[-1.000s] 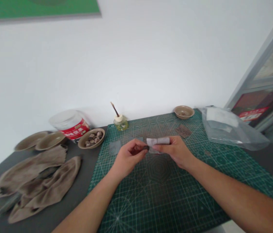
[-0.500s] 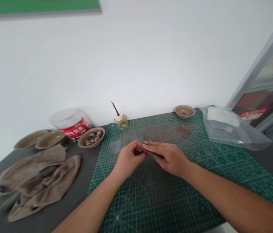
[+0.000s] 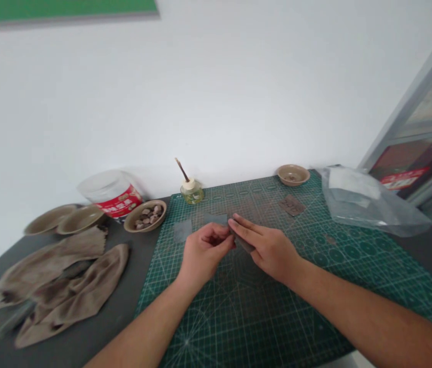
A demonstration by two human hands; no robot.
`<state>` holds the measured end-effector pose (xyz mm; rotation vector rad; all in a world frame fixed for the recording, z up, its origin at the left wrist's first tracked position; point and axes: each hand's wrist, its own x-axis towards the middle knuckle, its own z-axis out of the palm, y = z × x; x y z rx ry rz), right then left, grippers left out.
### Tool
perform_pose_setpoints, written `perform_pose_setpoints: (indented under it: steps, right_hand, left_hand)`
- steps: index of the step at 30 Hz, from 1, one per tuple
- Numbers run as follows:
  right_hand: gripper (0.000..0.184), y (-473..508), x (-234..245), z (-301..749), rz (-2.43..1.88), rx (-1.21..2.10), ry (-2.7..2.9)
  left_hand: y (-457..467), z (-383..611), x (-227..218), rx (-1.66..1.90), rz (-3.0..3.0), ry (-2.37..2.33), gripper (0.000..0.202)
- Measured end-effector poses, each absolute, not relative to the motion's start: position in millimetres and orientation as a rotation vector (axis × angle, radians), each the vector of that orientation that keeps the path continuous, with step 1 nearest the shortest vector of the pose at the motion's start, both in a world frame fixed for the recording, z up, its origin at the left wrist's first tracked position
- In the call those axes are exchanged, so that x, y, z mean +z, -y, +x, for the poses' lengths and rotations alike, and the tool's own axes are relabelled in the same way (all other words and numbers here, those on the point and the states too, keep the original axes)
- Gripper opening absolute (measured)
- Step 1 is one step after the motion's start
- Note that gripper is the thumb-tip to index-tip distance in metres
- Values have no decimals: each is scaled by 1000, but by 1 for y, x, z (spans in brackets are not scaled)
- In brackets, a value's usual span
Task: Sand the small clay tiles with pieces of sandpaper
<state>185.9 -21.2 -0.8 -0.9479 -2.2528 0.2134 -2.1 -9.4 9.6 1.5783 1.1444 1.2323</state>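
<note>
My left hand [image 3: 205, 249] and my right hand [image 3: 265, 251] meet over the middle of a green cutting mat [image 3: 246, 319]. Between them they pinch a small, dark, flat piece [image 3: 243, 244], mostly hidden by my fingers, so its exact kind is unclear. Its end slants out below my right fingers. Just beyond my left hand lie two small grey squares of sheet material [image 3: 182, 230] [image 3: 216, 219]. A brown patterned sheet [image 3: 291, 205] rests farther right on the mat.
A small beige dish [image 3: 293, 175] and a glass bottle with a brush [image 3: 191, 192] stand at the mat's far edge. Left of the mat are a bowl of pebbles [image 3: 145, 215], a red-labelled tub [image 3: 111, 194], two shallow dishes [image 3: 80, 220], and brown cloths [image 3: 66, 289]. A plastic bag [image 3: 372, 202] lies right.
The white strip held a second ago no longer shows. My right hand has turned, its fingers now lying along the dark piece, and the view has tilted slightly.
</note>
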Motion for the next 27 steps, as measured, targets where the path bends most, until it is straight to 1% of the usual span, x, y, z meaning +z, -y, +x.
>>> perform_pose_setpoints:
  steps: [13, 20, 24, 27]
  right_hand:
    - [66, 19, -6, 185, -958, 148, 2239]
    - [69, 19, -4, 187, -943, 156, 2235]
    - [76, 22, -2, 186, -926, 150, 2262]
    - [78, 23, -2, 185, -941, 130, 2243]
  left_hand:
    - [2, -6, 4, 1293, 1580, -1149, 10]
    - [3, -7, 4, 1292, 1592, -1131, 11]
    - [4, -7, 4, 1302, 1634, -1145, 12]
    - [4, -7, 3, 1310, 1632, -1113, 9]
